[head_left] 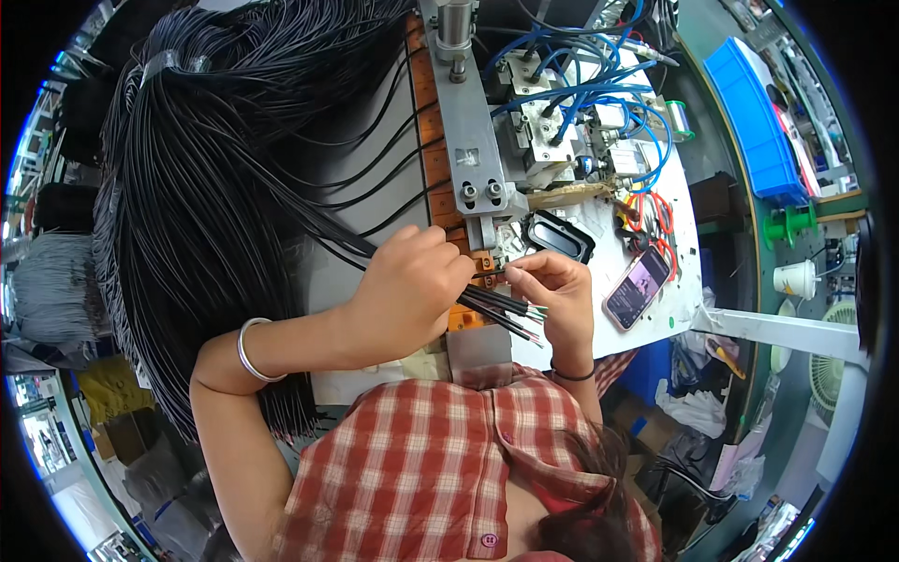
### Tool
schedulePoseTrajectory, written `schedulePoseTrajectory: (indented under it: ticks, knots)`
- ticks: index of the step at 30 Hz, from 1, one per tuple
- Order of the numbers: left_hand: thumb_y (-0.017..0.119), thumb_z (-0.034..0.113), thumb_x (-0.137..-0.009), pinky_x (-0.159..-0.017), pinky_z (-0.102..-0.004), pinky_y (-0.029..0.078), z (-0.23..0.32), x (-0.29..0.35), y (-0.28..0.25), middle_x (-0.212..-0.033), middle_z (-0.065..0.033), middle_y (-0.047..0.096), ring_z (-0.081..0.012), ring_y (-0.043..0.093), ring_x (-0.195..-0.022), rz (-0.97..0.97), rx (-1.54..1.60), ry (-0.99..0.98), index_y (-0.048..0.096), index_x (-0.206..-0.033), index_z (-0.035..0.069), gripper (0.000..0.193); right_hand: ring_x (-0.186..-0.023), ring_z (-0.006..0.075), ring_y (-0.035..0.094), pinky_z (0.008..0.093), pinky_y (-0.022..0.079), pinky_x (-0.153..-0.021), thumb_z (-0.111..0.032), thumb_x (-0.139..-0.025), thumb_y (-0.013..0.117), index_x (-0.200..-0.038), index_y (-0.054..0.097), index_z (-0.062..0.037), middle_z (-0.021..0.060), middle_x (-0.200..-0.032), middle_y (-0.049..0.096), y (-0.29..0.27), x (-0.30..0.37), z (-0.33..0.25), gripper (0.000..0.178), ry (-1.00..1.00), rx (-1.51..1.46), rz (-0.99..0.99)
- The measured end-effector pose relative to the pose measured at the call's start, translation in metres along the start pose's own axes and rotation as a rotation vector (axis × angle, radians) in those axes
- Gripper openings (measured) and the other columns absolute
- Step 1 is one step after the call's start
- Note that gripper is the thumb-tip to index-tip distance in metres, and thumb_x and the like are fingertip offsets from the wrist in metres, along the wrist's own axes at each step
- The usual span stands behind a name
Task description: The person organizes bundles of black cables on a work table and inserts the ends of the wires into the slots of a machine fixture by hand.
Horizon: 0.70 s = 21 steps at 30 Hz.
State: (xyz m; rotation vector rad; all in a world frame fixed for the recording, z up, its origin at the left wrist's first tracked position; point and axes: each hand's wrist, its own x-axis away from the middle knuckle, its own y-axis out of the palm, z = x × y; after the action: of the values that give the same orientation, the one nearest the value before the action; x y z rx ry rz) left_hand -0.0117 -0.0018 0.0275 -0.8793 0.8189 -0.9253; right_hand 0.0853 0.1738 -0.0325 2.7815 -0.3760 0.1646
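My left hand [423,279] is closed round a small bunch of black cables [501,304], whose stripped ends show coloured inner wires to its right. One cable sticks out above the bunch, and my right hand [554,290] pinches its tip between thumb and fingers. Both hands are over the near end of an orange fixture strip [436,155], just below a grey metal clamp bar [468,131]. Several single cables lie across that strip farther back. From the left, a very large bundle of black cables [178,206] runs toward my left hand.
Pneumatic blocks with blue hoses [599,98] stand at the back right. A phone [639,288], a black oval tray [559,236] and red-handled pliers [646,215] lie on the white tabletop [676,314]. Farther right are a blue bin [754,117] and a green spool [791,225].
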Motion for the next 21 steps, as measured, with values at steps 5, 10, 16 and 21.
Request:
schedulePoseTrajectory:
  ticks: [5,10,16,21]
  knots:
    - [0.06,0.0,-0.059,-0.062,-0.0335,0.036,-0.002,0.0,0.005,-0.069,-0.0063,0.051,-0.0218,0.048,-0.071,0.032,-0.03,0.079,0.051,-0.07,0.005,0.015,-0.054,0.006,0.051,0.0175,0.041,-0.049,-0.003,-0.082,0.061,-0.083,0.06,0.0021,0.0062,-0.07,0.062,-0.008,-0.003,0.005,0.006,0.12,-0.166,-0.076]
    - [0.057,-0.002,-0.058,-0.063,-0.0338,0.035,-0.003,0.0,0.01,-0.067,-0.0059,0.048,-0.0222,0.048,-0.071,0.079,-0.019,0.115,0.05,-0.07,0.005,0.016,-0.049,0.003,0.046,0.017,0.036,-0.044,-0.007,-0.084,0.062,-0.077,0.058,-0.0004,-0.0004,-0.062,0.056,-0.009,-0.007,0.013,0.01,0.08,0.101,0.02]
    - [0.057,-0.004,-0.057,-0.064,-0.0337,0.035,-0.002,0.002,0.005,-0.067,-0.0055,0.047,-0.0222,0.047,-0.072,-0.03,-0.087,0.02,0.05,-0.071,0.006,0.018,-0.046,0.002,0.036,0.0169,0.027,-0.041,-0.012,-0.088,0.057,-0.081,0.054,-0.0033,-0.0038,-0.062,0.052,-0.018,-0.014,0.018,0.012,0.206,0.035,-0.111]
    - [0.057,-0.003,-0.057,-0.065,-0.0336,0.035,-0.006,0.002,0.015,-0.067,-0.0053,0.047,-0.0224,0.047,-0.071,0.014,-0.076,0.073,0.051,-0.071,0.006,0.017,-0.05,0.0009,0.038,0.0161,0.025,-0.044,-0.008,-0.086,0.058,-0.085,0.055,-0.002,-0.0035,-0.063,0.05,-0.014,-0.01,0.008,0.007,0.301,0.06,-0.057]
